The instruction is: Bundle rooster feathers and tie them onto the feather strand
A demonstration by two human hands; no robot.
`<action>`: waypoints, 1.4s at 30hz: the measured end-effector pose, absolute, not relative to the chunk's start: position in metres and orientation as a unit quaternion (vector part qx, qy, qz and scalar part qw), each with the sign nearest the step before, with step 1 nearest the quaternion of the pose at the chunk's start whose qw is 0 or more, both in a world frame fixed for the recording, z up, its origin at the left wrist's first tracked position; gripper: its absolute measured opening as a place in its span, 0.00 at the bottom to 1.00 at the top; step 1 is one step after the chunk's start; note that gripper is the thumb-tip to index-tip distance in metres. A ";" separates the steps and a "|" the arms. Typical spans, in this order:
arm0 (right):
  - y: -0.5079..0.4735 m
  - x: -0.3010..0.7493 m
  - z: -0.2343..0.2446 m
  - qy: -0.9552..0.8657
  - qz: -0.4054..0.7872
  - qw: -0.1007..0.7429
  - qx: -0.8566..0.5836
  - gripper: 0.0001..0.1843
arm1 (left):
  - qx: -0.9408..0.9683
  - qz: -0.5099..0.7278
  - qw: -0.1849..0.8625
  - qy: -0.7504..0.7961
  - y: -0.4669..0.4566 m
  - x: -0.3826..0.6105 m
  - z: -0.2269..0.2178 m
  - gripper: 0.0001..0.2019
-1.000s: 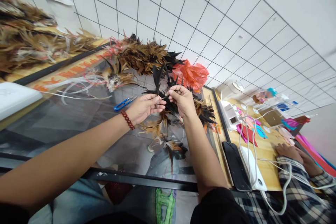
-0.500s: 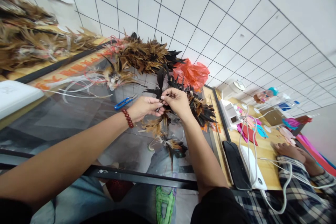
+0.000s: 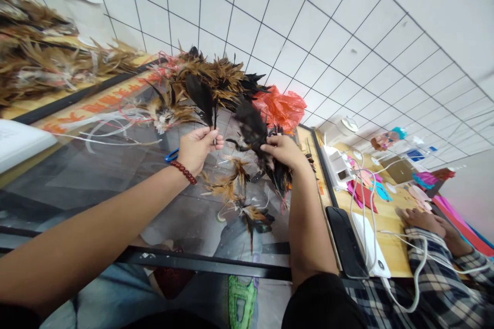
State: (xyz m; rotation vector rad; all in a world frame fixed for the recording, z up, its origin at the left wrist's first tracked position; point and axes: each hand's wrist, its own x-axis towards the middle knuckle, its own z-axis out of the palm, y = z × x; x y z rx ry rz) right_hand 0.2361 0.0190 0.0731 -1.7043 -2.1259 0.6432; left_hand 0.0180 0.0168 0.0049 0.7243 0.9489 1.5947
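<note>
black feather bundle (image 3: 252, 131) dark and ragged, held above mid glass tabletop (image 3: 96, 180), right hand (image 3: 283, 150) closed round its base | black feather (image 3: 200, 96) upright beside it, quill pinched in left hand (image 3: 198, 146) fingertips | bare glass towards the near edge; blue snips (image 3: 172, 154) just behind left hand

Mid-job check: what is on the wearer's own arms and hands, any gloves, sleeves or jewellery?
No gloves: the left hand and right hand are bare. The left wrist carries a bracelet of round dark-red beads. Both forearms are uncovered; a black sleeve begins high on the right arm, at the bottom edge. No watch is visible.
</note>
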 end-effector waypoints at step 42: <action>0.028 0.250 0.068 -0.673 0.156 0.031 -0.722 0.16 | 0.282 0.657 0.559 0.419 0.018 0.018 0.005 0.03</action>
